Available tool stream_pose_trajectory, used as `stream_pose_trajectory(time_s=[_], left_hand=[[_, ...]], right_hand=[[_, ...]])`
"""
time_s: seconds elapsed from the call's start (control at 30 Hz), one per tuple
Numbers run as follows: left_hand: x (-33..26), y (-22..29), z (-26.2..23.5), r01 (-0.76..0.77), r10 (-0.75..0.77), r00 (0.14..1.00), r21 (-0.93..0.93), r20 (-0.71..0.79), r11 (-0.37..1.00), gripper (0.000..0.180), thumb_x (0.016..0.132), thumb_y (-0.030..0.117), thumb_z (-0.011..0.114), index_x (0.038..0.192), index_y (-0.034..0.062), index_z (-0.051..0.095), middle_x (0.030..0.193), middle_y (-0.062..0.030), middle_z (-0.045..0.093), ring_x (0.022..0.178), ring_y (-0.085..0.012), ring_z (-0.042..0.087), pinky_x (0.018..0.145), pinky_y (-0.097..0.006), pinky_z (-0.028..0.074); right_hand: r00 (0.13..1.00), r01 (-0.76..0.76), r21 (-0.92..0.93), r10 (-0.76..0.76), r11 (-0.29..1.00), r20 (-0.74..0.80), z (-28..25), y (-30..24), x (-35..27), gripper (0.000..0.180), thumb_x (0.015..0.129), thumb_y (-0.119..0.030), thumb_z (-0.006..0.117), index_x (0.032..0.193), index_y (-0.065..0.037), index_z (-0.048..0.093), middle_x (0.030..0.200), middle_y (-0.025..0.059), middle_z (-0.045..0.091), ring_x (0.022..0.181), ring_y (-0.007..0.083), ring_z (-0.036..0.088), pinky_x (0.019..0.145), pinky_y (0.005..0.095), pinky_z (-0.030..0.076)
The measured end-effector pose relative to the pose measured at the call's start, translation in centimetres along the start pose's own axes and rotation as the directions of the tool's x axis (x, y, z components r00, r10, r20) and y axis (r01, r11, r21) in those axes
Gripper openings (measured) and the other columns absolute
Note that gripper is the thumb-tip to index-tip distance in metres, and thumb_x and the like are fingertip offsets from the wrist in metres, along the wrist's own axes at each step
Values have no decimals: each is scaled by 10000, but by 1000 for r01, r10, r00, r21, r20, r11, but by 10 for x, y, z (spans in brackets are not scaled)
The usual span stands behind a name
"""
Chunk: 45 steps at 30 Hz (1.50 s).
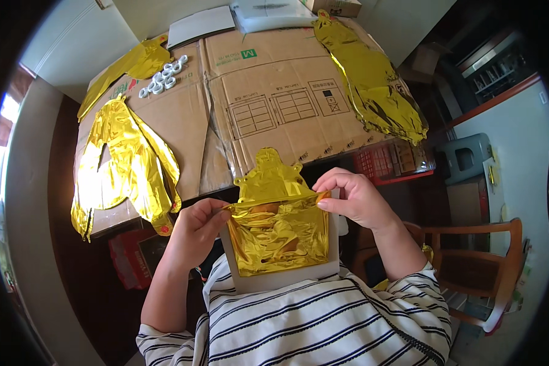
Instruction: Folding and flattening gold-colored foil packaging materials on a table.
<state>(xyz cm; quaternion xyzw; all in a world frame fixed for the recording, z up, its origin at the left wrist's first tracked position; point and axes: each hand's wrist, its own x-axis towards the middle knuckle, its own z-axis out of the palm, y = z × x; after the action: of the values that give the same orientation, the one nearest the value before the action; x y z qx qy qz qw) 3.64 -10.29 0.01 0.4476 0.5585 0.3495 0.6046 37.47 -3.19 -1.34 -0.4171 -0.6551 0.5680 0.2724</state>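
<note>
- The worktop (183,131), filling the upper half of the frame, is covered with flattened cardboard, likely to shield its surface.
- Flat gold foil balloons lie spread on it: one at left (125,165), one at upper right (372,79), one at upper left (137,64).
- At lower centre, a folded gold foil balloon (274,226) rests on a white card (332,253) against the lap, which keeps it flat.
- The left hand (195,229) and right hand (355,198) each have their grip pinched shut on its top fold, holding the crease taut.
- Small white rings (165,78) sit clustered at upper left.
</note>
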Motion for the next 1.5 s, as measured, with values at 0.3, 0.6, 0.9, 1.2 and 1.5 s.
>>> stream_pose_trajectory(time_s=[0.3, 0.6, 0.9, 1.2, 1.5], left_hand=[[-36, 24, 16, -190, 208, 977, 251, -48, 949, 103, 1034, -4, 585, 1096, -38, 660, 933, 5, 688, 834, -40, 596, 754, -206, 490], [-41, 13, 16, -346, 379, 923, 285, -69, 894, 112, 979, -57, 618, 1074, -31, 672, 1150, -93, 619, 1027, -119, 607, 820, -234, 505], [12, -18, -4, -11, 13, 999, 72, -39, 997, 163, 1052, 88, 602, 1110, -46, 675, 899, 32, 660, 837, -28, 533, 751, -213, 465], [40, -7, -13, 4, -1, 993, 21, -120, 1000, 191, 1054, 131, 598, 1108, -35, 675, 861, 47, 638, 753, -18, 499, 664, -206, 424], [136, 53, -26, 111, -60, 985, 323, -163, 940, 219, 1013, 164, 624, 1110, -19, 695, 825, -2, 677, 685, -49, 563, 576, -249, 447]], right_hand=[[996, 87, -17, -87, 996, -7, 2, -37, -32, 122, 842, -29, 792, 928, -40, 706, 963, 4, 697, 813, 57, 606, 709, 220, 490], [995, -95, 47, 96, 994, -19, 11, -45, -43, 69, 926, -66, 737, 975, -31, 704, 875, -7, 709, 753, 18, 593, 682, 197, 479], [985, -170, 335, 149, 927, 89, 10, 16, 14, 150, 961, -32, 700, 1102, 17, 681, 981, 26, 727, 859, 53, 656, 782, 221, 538], [981, -194, 520, 162, 832, 107, 6, 18, 33, 218, 988, -105, 660, 1166, 11, 708, 1085, 38, 739, 971, 86, 660, 918, 269, 520], [931, -349, 402, 361, 847, 48, -49, 26, 132, 180, 961, -107, 683, 1112, -13, 713, 1010, 45, 745, 852, 109, 706, 747, 283, 594]])
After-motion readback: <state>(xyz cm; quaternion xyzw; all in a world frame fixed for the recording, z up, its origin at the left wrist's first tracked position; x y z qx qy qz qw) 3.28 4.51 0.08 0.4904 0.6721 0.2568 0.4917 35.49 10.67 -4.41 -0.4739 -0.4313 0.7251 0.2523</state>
